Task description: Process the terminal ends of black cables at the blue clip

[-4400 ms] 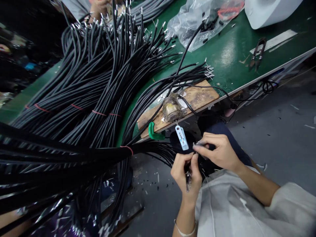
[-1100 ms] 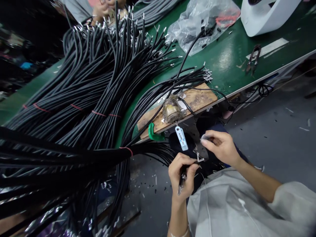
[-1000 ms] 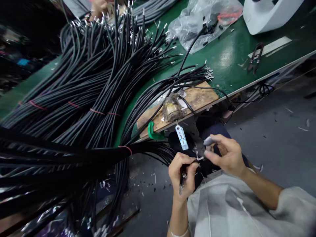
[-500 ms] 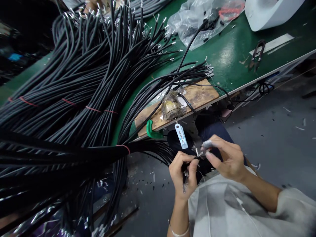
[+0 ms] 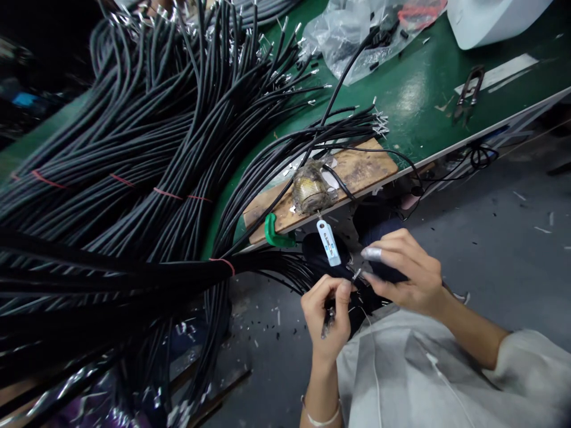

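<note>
My left hand (image 5: pixel 328 315) pinches a black cable between thumb and forefinger, just below the blade-like device on the bench edge. Out of that pinch pokes the cable's silvery stripped wire end (image 5: pixel 357 274). More wire ends show inside the curl of the palm. My right hand (image 5: pixel 408 270) is just to the right, thumb and forefinger apart, its thumb tip close to the wire end; whether they touch I cannot tell. Silver wrapping (image 5: pixel 371 254) covers one of its fingertips. A pale blue tag-like piece (image 5: pixel 329 242) hangs in front of both hands from a tape-wrapped lump (image 5: pixel 311 189).
Bundles of black cables (image 5: pixel 147 148) tied with red bands cover the left of the green table (image 5: pixel 414 95). A wooden board (image 5: pixel 366 169) lies along its edge by a green clamp (image 5: pixel 276 232). Snips (image 5: pixel 469 95) and a plastic bag (image 5: pixel 343 35) lie farther back.
My right hand's forefinger has lifted away from the wire ends, widening the gap to its thumb. My left hand has shifted slightly left, still pinching the cable.
</note>
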Demonstrator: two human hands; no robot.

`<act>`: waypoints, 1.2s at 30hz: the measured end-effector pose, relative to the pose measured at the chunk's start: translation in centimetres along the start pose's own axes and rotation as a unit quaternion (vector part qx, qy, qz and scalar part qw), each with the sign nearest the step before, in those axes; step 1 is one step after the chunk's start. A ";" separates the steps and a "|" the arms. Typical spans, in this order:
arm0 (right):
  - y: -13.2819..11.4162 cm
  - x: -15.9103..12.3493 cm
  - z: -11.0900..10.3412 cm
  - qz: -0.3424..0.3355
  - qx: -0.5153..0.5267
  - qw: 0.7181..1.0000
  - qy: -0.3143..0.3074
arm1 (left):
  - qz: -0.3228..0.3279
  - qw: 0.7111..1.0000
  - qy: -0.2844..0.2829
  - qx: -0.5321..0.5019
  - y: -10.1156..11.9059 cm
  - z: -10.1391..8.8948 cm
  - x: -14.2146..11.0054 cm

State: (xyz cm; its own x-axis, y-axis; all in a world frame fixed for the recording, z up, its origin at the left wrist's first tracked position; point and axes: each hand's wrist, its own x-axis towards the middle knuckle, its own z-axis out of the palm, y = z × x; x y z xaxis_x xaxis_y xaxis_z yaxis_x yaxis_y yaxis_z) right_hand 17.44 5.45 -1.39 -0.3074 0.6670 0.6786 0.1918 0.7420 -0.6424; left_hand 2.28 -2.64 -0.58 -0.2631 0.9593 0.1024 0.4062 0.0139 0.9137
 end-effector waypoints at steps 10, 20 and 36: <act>0.0 0.9 -1.2 -0.062 -0.059 0.987 -0.136 | -0.005 0.999 -0.029 0.029 0.1 -0.2 0.3; 2.7 3.1 -1.6 0.263 0.293 0.802 -0.448 | 0.090 0.990 -0.109 -0.028 -0.1 -0.5 0.5; 0.3 -0.4 2.5 0.152 0.377 0.904 -0.129 | 0.017 0.993 -0.101 -0.053 -0.2 -0.9 0.6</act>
State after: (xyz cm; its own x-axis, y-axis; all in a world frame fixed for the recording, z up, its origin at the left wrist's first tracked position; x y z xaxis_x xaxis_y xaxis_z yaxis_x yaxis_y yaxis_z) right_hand 15.28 5.25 -2.79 -0.5730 0.7225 0.3869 -0.3568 0.2051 -0.9114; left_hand 1.23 -2.28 -0.29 -0.0654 0.9958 0.0634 0.3151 -0.0397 0.9482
